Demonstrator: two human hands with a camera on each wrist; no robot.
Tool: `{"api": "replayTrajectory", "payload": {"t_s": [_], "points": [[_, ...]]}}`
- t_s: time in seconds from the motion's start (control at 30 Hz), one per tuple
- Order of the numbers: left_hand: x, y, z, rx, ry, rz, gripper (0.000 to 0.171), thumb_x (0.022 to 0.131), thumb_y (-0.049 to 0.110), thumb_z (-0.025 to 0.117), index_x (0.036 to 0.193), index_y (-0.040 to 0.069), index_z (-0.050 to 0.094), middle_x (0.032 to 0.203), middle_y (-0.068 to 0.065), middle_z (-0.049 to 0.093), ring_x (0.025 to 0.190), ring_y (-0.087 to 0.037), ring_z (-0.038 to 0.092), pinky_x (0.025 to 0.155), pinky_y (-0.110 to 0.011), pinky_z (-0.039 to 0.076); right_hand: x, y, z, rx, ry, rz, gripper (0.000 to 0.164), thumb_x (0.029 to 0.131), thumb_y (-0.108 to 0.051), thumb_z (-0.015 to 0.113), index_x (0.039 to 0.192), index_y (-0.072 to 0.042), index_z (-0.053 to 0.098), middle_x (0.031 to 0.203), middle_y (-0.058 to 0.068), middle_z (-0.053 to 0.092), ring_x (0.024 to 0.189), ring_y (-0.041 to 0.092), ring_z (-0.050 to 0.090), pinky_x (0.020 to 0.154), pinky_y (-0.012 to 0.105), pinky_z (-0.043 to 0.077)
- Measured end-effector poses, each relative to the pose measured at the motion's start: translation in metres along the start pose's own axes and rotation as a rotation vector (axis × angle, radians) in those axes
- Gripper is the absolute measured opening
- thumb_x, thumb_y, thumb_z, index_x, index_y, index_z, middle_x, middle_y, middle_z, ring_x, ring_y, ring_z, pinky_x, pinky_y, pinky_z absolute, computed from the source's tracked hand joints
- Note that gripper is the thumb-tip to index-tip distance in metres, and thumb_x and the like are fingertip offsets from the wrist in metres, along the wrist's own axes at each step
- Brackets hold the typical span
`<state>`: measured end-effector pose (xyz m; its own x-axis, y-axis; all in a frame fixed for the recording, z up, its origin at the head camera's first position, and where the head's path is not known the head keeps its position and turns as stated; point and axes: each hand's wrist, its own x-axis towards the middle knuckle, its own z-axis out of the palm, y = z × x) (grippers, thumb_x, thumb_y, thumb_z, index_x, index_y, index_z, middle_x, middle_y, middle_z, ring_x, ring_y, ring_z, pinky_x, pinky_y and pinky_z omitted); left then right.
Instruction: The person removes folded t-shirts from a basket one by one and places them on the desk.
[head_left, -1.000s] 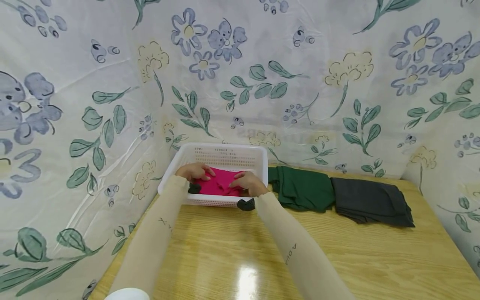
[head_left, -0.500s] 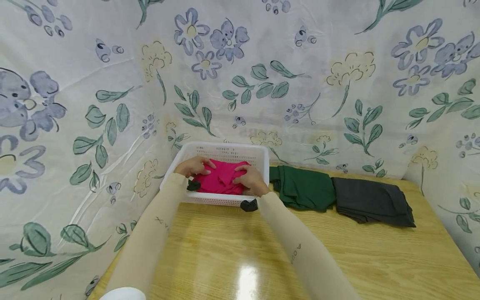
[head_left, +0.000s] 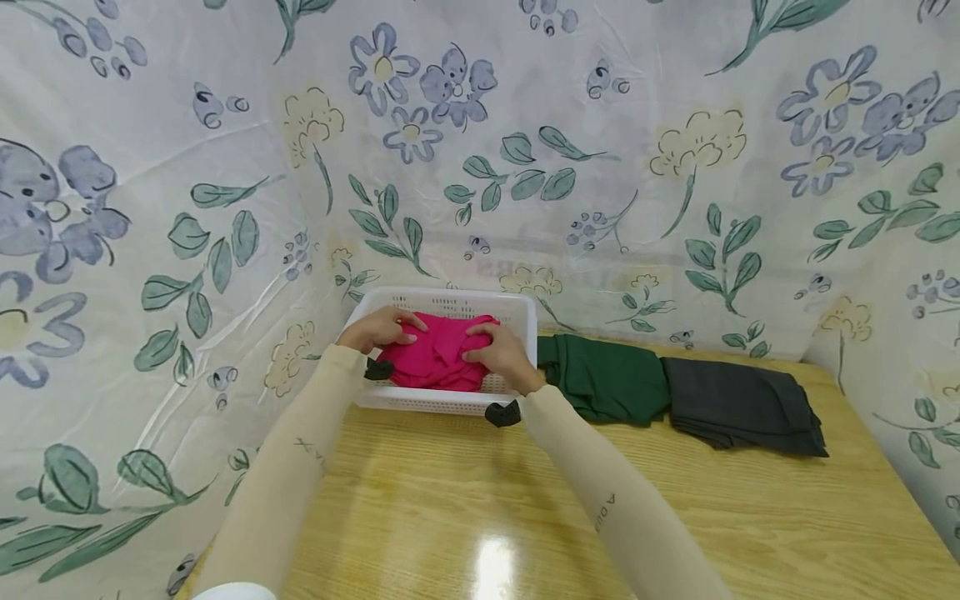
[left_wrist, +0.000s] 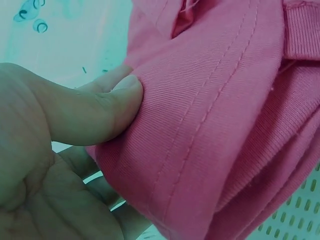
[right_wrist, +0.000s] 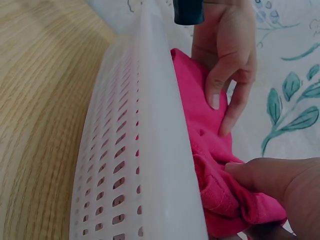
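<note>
A bright pink knit garment [head_left: 438, 354], loosely folded, is inside a white perforated plastic basket [head_left: 442, 403]. On its left side my left hand [head_left: 381, 330] grips the edge; the left wrist view shows the thumb pressed on top, fingers beneath, near a double row of stitching [left_wrist: 197, 120]. My right hand [head_left: 501, 353] pinches the opposite side. Seen from the right wrist, its thumb [right_wrist: 260, 172] lies on a bunched fold just beyond the basket wall [right_wrist: 165, 135], fingertips mostly hidden under the cloth.
Right of the basket lies a folded dark green garment [head_left: 611, 379], and beside that a folded dark grey one [head_left: 742, 404]. All stand on a wooden table [head_left: 600, 517]. Floral sheeting [head_left: 487, 150] hangs close behind the basket and along the left.
Both hands have shifted slightly apart and backward, with the pink garment drawn up between them and its far edge higher in the basket. The green and grey garments have stayed put.
</note>
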<state>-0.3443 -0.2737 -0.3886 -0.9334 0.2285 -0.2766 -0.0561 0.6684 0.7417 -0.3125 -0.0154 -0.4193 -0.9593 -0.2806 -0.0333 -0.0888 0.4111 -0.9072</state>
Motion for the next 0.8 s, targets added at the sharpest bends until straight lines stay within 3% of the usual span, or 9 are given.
{"api": "replayTrajectory", "payload": {"t_s": [0.23,0.5,0.7,0.8], "points": [[-0.001,0.001,-0.003,-0.021,0.007,0.019,0.033,0.100,0.001,0.060,0.133,-0.002,0.065,0.125,-0.020,0.053,0.086,-0.019,0.055,0.072,-0.025,0.049,-0.003,-0.006,-0.005,0.029,0.003,-0.007,0.044,0.089,-0.008,0.080,0.131,-0.013,0.068,0.130,0.011,0.061,0.084,0.016,0.053,0.064,0.023,0.047],[-0.005,0.004,-0.003,-0.032,0.004,0.032,0.032,0.101,0.001,0.060,0.132,-0.002,0.065,0.138,-0.023,0.048,0.093,-0.022,0.055,0.076,-0.026,0.049,-0.009,-0.007,-0.013,0.015,-0.020,0.002,0.043,0.091,-0.013,0.079,0.133,-0.016,0.068,0.130,0.010,0.061,0.081,0.015,0.056,0.066,0.024,0.049],[-0.010,0.010,0.000,0.003,0.007,0.072,0.032,0.101,0.003,0.060,0.132,-0.001,0.066,0.153,-0.024,0.041,0.121,-0.031,0.043,0.088,-0.031,0.045,-0.014,-0.006,-0.020,0.033,-0.028,-0.007,0.044,0.091,-0.013,0.079,0.133,-0.015,0.068,0.131,0.009,0.061,0.090,0.017,0.058,0.069,0.025,0.051],[-0.011,0.011,0.001,-0.009,0.004,0.074,0.033,0.100,0.003,0.060,0.132,0.000,0.067,0.152,-0.023,0.042,0.124,-0.031,0.040,0.088,-0.031,0.044,-0.018,-0.006,-0.024,0.038,-0.042,-0.002,0.044,0.093,-0.015,0.078,0.135,-0.016,0.066,0.127,0.009,0.063,0.088,0.018,0.057,0.071,0.027,0.051]]}}
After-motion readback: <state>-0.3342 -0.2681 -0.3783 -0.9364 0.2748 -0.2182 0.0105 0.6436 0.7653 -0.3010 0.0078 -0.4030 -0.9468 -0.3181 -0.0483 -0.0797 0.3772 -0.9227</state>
